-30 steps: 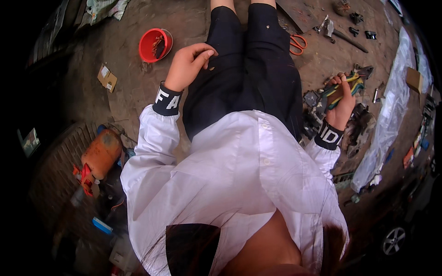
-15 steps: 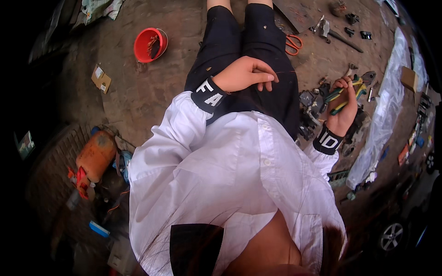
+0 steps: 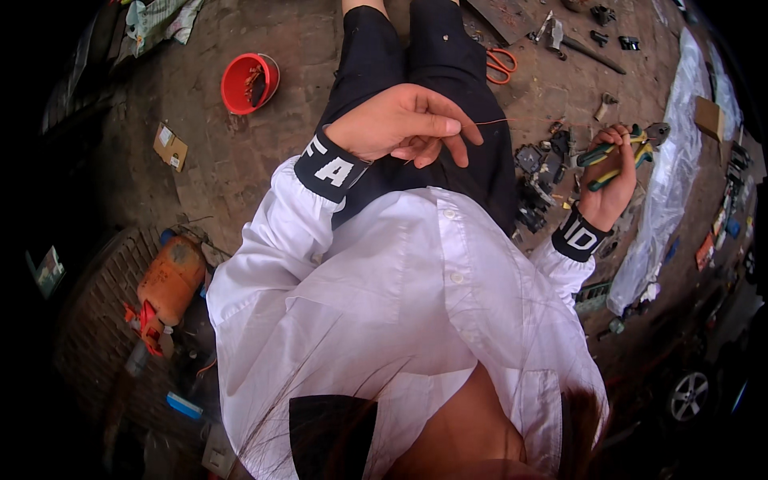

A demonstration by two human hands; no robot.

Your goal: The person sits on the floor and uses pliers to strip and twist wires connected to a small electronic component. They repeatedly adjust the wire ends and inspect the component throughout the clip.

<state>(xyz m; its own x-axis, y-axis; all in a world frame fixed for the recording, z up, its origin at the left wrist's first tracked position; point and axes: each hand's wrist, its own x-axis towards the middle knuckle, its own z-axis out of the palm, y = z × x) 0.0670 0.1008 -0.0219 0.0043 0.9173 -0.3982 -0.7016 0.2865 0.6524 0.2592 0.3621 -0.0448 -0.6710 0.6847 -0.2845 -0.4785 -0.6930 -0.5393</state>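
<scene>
Over my lap, my left hand (image 3: 400, 124) pinches a thin copper-coloured wire (image 3: 512, 120). The strand runs to the right across my dark trousers toward my other hand. Off to the right, my right hand (image 3: 610, 176) is closed around pliers with green and yellow handles (image 3: 598, 154); their metal jaws (image 3: 658, 132) point away to the right. Its fingertips are pressed together near the wire's far end, but whether they also grip the wire is hard to make out.
A red bucket (image 3: 227, 86) with brownish scraps stands at the left. Orange-handled scissors (image 3: 502, 66) and a hammer (image 3: 592, 54) lie ahead on the brick floor. Dark mechanical parts (image 3: 540, 172) sit between my leg and right hand, with plastic sheeting (image 3: 660, 208) beyond. An orange tank (image 3: 172, 278) is at lower left.
My hands have moved apart, the left one leftward and the right one rightward with the pliers. A longer stretch of wire now shows between them. The view has shifted slightly.
</scene>
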